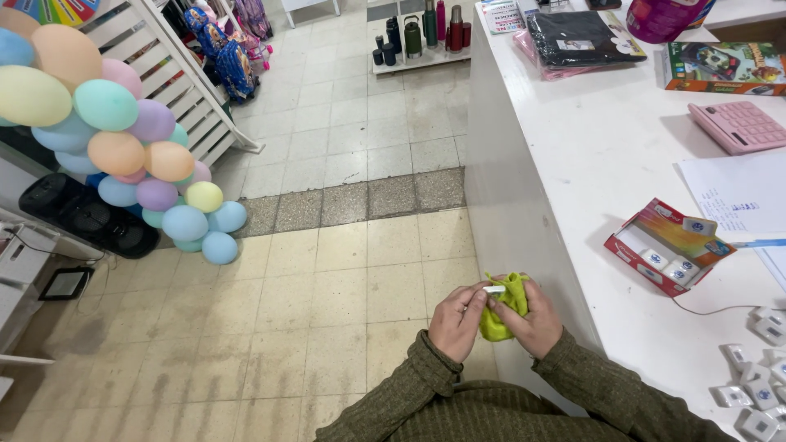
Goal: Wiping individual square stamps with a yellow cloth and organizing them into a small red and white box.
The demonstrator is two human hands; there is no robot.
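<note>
Here we pinch a small white tile [494, 289] with our left hand [457, 321] at the mouth of the lime-green cloth pouch [506, 304], which our right hand [536, 324] grips to hold it open, off the white tabletop [606, 164].

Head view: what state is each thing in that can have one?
Small yellow-green cloth pouch: bunched, held in both hands.
Small white tile: at the pouch's mouth.
Left hand: gripping the pouch.
Right hand: gripping the pouch.
Red cardboard box: open, white tiles inside.
Pink calculator: flat on the white counter.
</note>
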